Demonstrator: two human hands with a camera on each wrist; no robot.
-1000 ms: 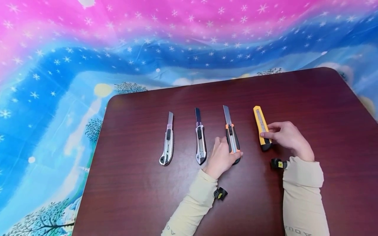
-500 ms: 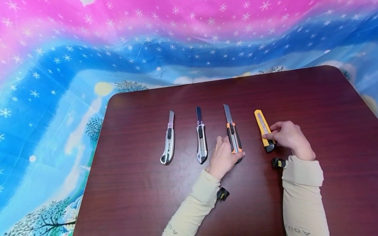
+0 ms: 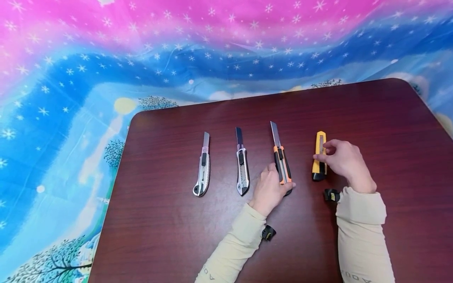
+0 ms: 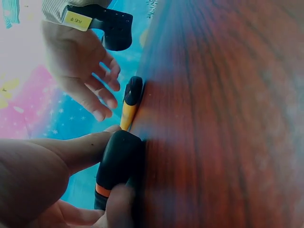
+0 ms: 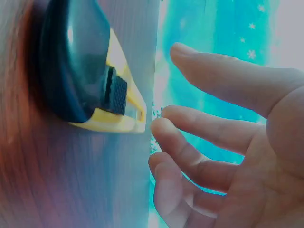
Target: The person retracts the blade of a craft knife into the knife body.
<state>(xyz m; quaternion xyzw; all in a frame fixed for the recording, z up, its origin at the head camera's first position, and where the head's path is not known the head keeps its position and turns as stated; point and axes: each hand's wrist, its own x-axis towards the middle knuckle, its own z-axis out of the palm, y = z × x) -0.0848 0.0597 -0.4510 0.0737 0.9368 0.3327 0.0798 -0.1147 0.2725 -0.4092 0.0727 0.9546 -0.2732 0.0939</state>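
Note:
My left hand (image 3: 267, 189) grips the lower handle of an orange-and-black utility knife (image 3: 282, 167), blade extended away from me. In the left wrist view its thumb and fingers lie on either side of the black handle end (image 4: 118, 159). To the right, a yellow utility knife (image 3: 316, 166) with a black end lies on the table, no blade showing beyond its tip. My right hand (image 3: 346, 159) hovers beside it; the right wrist view has the loosely bent fingers and thumb apart from the yellow knife (image 5: 121, 61).
Left of my left hand lie a silver-and-black utility knife (image 3: 242, 173) with a dark blade and a silver utility knife (image 3: 203, 173), both with blades out. All the knives form a row on the dark red-brown table (image 3: 152, 220). Behind hangs a snowflake-patterned cloth (image 3: 212, 47).
The yellow knife has turned from a leftward slant to nearly straight and shifted right; my right hand has let go of it. The orange-and-black knife has moved slightly forward with my left hand.

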